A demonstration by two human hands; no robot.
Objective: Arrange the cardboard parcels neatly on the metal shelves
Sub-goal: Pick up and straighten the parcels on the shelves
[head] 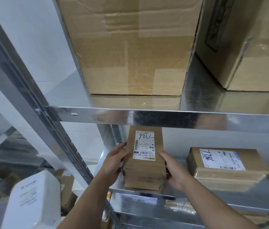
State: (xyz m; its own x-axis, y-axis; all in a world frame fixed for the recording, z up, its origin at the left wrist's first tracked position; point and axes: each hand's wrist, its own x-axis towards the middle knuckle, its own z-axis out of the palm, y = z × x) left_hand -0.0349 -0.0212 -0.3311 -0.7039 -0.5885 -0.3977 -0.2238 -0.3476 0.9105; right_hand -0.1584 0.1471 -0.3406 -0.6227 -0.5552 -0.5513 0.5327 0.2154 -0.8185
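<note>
A small cardboard parcel (144, 167) with a white label marked 7786 sits on the middle metal shelf (221, 198), near its left end. My left hand (115, 161) grips the parcel's left side, fingers curled round its edge. On the parcel's right side my right hand (173, 169) holds it the same way. A flatter parcel (226, 164) with a similar label lies on the same shelf to the right, apart from the first.
Two large cardboard boxes (130, 47) (252, 47) stand on the upper shelf, whose front rail (163, 117) runs above my hands. A steel upright (51, 121) slants at the left. A white parcel (33, 200) and more boxes lie below left. Parcels fill the lower shelf.
</note>
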